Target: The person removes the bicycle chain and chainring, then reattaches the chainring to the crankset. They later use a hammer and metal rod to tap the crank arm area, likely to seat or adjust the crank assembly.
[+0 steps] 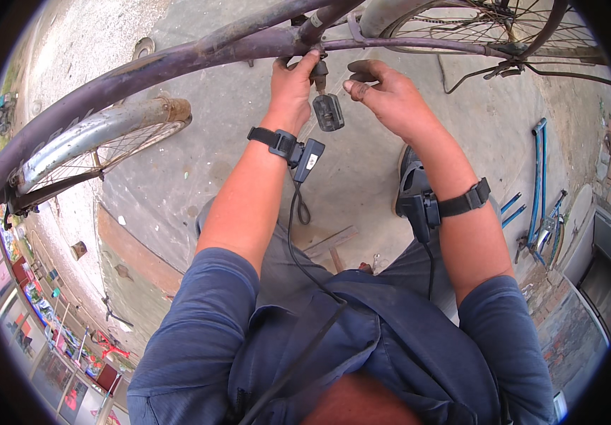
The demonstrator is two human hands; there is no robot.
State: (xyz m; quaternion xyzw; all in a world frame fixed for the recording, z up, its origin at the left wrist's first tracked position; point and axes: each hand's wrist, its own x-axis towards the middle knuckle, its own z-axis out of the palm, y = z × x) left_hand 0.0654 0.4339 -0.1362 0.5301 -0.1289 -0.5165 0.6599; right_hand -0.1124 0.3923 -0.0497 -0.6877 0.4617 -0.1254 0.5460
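A purple bicycle frame (263, 44) with worn paint crosses the upper part of the head view. Below it hangs a crank arm (321, 68), seen nearly end-on, with a black pedal (329, 112) at its lower end. My left hand (292, 91) is closed at the top of the crank arm, thumb against it close under the frame; its other fingers are partly hidden behind. To the right of the pedal, my right hand (392, 101) is in the air, fingers bent and thumb apart from them. Nothing shows in it, and its fingertips look darkly stained.
The bicycle's front wheel (100, 138) with a silver mudguard is at left, its rear wheel (461, 21) at upper right. A bent stand (461, 83) hangs below the rear. Blue frame tubes (538, 177) lie at right. Cables run from straps on both my forearms.
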